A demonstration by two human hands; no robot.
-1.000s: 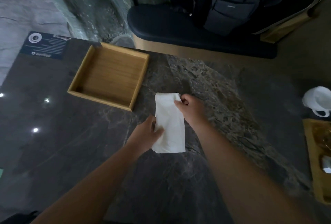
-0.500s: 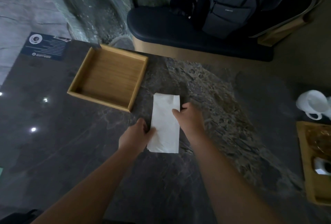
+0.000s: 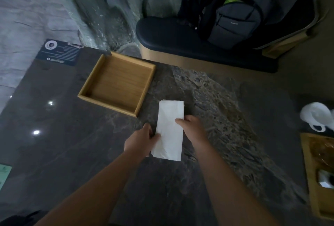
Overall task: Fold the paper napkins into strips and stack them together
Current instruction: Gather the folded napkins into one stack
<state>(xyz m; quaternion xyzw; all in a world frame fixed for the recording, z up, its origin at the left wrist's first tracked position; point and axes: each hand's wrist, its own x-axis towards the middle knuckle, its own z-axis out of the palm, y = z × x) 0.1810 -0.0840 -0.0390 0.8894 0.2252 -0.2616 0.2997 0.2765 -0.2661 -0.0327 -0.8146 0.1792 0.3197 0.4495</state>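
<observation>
Since the earlier frames the right hand (image 3: 192, 129) has slid down the strip's right edge toward its middle, and the left hand (image 3: 140, 140) has shifted lower on the left edge. Both hands pinch the folded napkins (image 3: 169, 130), which lie flat as a white strip on the dark marble table (image 3: 72, 144), thumbs on top and fingers curled at the sides. The paper looks light, soft and easily creased, so holding it by both long edges should keep the layers squared. Beyond and to the left sits an empty wooden tray (image 3: 117, 83).
</observation>
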